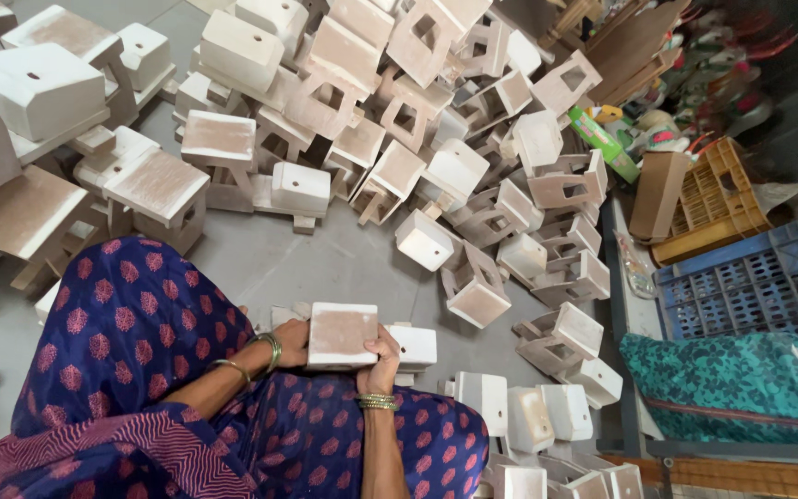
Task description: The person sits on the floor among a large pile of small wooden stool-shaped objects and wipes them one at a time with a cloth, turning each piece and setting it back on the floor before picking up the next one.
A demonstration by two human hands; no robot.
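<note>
Over lap, both hands (339, 356) clamp white block (342, 334); left palm hidden behind it.

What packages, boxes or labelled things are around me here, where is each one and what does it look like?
Green packet: upper right, beside the pile of white blocks; long, flat, bright green with small print.
Cardboard box: right, leaning on the orange crate; tall, plain brown.
Orange crate: right of the cardboard box; slotted plastic.
Blue crate: far right, below the orange one; gridded plastic.
No signs or screens.

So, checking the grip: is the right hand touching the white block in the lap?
Touching: the head view shows the right hand wrapped over the white block's right edge.
</note>
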